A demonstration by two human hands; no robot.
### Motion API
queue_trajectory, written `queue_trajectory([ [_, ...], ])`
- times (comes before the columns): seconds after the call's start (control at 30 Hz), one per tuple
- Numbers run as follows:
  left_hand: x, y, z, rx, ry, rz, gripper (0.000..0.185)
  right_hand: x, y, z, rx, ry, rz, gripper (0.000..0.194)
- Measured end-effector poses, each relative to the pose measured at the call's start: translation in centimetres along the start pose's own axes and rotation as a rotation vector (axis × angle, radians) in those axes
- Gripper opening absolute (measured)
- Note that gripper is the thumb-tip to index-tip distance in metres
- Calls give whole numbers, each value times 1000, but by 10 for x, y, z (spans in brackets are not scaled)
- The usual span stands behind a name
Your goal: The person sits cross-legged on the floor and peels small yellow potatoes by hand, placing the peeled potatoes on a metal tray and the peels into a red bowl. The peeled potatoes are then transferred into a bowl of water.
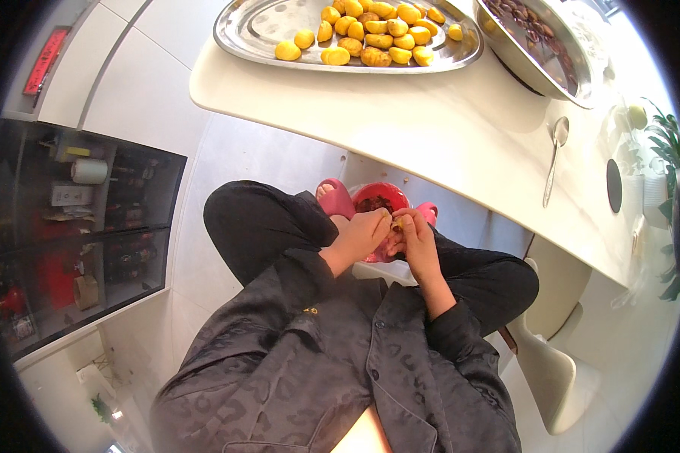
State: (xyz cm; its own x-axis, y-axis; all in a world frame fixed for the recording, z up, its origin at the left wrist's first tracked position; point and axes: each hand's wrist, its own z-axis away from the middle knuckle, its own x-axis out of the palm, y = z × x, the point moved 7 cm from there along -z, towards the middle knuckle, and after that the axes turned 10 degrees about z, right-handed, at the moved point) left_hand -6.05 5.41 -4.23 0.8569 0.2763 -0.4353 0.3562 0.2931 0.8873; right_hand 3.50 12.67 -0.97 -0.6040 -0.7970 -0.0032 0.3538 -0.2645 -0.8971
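Note:
My left hand [365,233] and my right hand [420,240] meet between my knees, above a red waste bin [395,196]. A small yellow chestnut [396,225], partly covered by my fingers, is held at the fingertips of my right hand. The thumb and fingers of my left hand are pinched together at its left side. Dark brown shell pieces [372,204] lie in the bin. On the table above, an oval steel tray [272,25] carries many peeled yellow chestnuts [378,41]. Beside it, a steel bowl [521,62] holds brown unpeeled chestnuts [521,17] in liquid.
The white table's edge [340,133] runs just beyond my hands. A metal spoon [555,153] and a black round pad [614,186] lie on it at the right. A white chair [544,362] stands to my right. Dark glass-fronted shelves [85,221] are on the left.

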Motion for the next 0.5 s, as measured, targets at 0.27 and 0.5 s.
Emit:
queue_trajectory([
  [0.27, -19, 34, 4, 54, 29, 145, 22, -7, 18, -20, -214, 121, 312, 19],
  [0.5, -18, 14, 3, -74, -54, 356, 25, 4, -2, -9, -241, -14, 361, 16],
])
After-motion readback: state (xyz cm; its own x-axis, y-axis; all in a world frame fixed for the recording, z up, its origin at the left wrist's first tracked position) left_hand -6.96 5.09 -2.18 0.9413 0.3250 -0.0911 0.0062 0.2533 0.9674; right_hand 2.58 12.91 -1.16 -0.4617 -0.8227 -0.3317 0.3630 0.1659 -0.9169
